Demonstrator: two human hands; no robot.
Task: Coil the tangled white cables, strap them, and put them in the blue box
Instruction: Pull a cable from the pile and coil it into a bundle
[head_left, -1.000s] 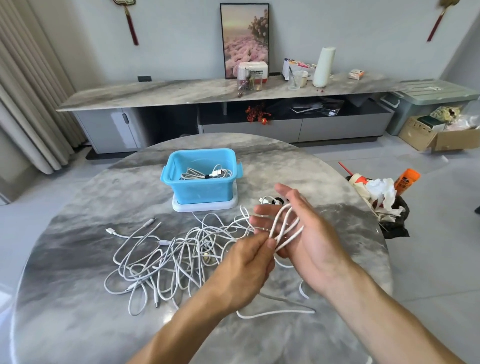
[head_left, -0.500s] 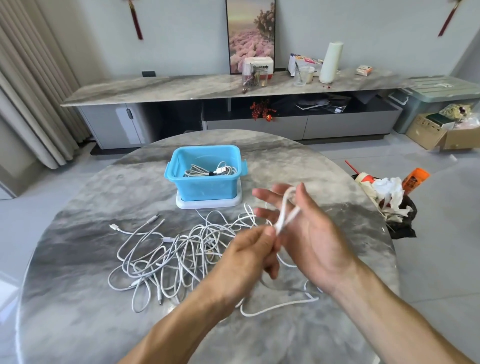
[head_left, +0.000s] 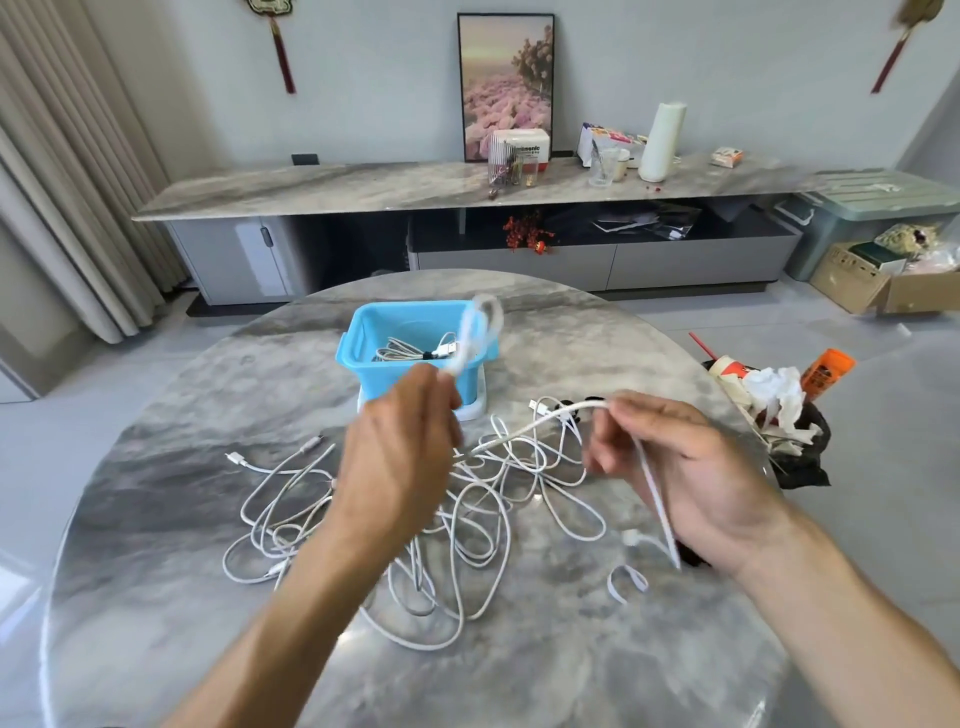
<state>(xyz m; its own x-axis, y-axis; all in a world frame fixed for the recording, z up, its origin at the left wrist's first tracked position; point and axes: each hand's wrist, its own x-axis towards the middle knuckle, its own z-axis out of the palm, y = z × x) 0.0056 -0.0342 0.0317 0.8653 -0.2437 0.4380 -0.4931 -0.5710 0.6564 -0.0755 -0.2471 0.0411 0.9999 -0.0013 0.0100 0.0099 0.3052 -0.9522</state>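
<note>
from the head view, a round grey table (head_left: 156, 597) fills the lower part of the picture. a blue box (head_left: 395, 379) sits on a white lid (head_left: 475, 408) near the far edge of the table. inside the box lies a coiled cable with a dark strap (head_left: 415, 351) round it.

a big tangle of white cables (head_left: 467, 499) lies in the middle of the table, just in front of the box. some plug ends stick out toward the left edge.

the left hand (head_left: 400, 447) is up above the tangle, in front of the box. its fingers are curled and pinch a small loop of cable (head_left: 478, 332) that stands up over the box. the loop is blurry.

the right hand (head_left: 685, 467) is over the right side of the table. its thumb and first finger pinch a white cable near its end (head_left: 576, 410), and the other fingers are loosely bent. that cable runs down into the tangle. another white piece (head_left: 657, 499) crosses the palm and hangs down past the wrist.

a short white bit (head_left: 626, 582) lies alone on the table near the right wrist.

past the right edge of the table is a black bag of trash (head_left: 800, 452) on the floor. a long grey shelf (head_left: 363, 187) runs along the far wall, with a picture (head_left: 506, 83) leaning on it.
</note>
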